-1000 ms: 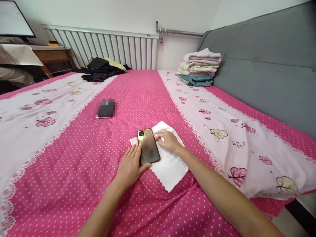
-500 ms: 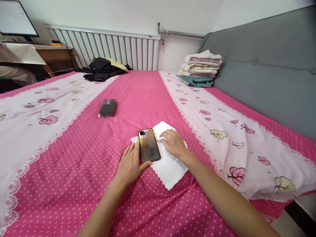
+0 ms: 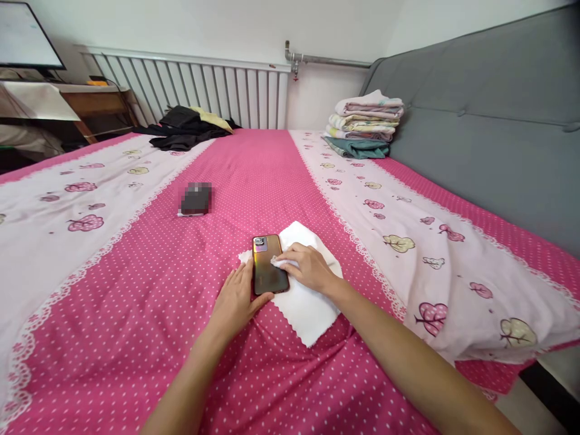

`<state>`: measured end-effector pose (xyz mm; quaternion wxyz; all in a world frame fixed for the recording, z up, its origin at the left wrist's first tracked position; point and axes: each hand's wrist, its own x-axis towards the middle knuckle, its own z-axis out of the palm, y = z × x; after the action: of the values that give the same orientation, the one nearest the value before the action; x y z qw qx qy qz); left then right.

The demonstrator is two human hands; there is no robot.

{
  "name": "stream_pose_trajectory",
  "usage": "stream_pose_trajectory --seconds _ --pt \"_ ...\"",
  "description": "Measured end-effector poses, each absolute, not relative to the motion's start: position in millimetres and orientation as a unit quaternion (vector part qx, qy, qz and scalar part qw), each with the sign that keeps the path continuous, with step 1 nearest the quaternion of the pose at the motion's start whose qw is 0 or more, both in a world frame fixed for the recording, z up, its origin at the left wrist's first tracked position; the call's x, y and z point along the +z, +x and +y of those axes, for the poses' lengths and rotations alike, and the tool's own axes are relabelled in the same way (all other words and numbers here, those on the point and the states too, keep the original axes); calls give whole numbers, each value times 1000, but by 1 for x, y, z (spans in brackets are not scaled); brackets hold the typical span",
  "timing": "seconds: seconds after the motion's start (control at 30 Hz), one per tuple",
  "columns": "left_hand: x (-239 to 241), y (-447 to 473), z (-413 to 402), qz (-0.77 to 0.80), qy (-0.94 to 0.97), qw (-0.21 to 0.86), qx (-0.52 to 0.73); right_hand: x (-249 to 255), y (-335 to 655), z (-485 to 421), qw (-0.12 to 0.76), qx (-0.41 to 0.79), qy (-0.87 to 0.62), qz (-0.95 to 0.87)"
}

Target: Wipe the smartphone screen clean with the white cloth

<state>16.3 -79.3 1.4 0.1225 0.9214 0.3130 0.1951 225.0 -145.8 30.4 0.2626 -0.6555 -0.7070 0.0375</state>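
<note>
A smartphone (image 3: 270, 279) with a shiny gold-brown back and a camera block at its top left lies back side up on a white cloth (image 3: 308, 314) with zigzag edges. My left hand (image 3: 234, 302) rests flat along the phone's left edge, fingers stretched out, thumb by its lower edge. Pinched in the fingers of my right hand (image 3: 309, 266) is a bunched bit of white cloth, which touches the right part of the phone's back. Whether this bit belongs to the cloth underneath, I cannot tell.
Beyond the phone, a dark blurred-out item (image 3: 196, 199) lies on the pink dotted bedspread (image 3: 258, 163). Dark clothes (image 3: 181, 130) are heaped at the far left, and folded fabrics (image 3: 365, 124) are stacked by the grey headboard (image 3: 475, 121). A radiator (image 3: 190, 84) lines the wall.
My right hand has shifted left, bringing the bunched cloth from beside the phone onto its back. The left hand stays at the phone's left edge. The view has shifted slightly.
</note>
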Motion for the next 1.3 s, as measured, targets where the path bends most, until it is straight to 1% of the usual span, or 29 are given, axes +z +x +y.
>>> stream_pose_trajectory --seconds 0.13,0.33,0.43,0.57,0.7,0.8,1.03,1.3 --pt "0 16 -78 306 922 122 205 30 224 -139 260 41 -668 -696" --pt "-1 15 -77 309 924 111 197 35 218 -123 231 31 -732 -640" --pt "-1 15 -76 306 924 104 202 37 218 -124 240 48 -699 -672" --pt "-3 15 -76 301 926 100 205 41 215 -138 263 102 -606 -744" --pt "-2 15 -76 296 927 95 208 45 206 -150 242 119 -571 -775" --pt "-2 15 -76 295 927 96 209 44 202 -151 237 115 -587 -766" --pt "-4 15 -76 297 927 89 211 36 205 -141 278 76 -651 -703" --pt "-3 16 -77 296 929 79 210 29 209 -137 286 72 -684 -668"
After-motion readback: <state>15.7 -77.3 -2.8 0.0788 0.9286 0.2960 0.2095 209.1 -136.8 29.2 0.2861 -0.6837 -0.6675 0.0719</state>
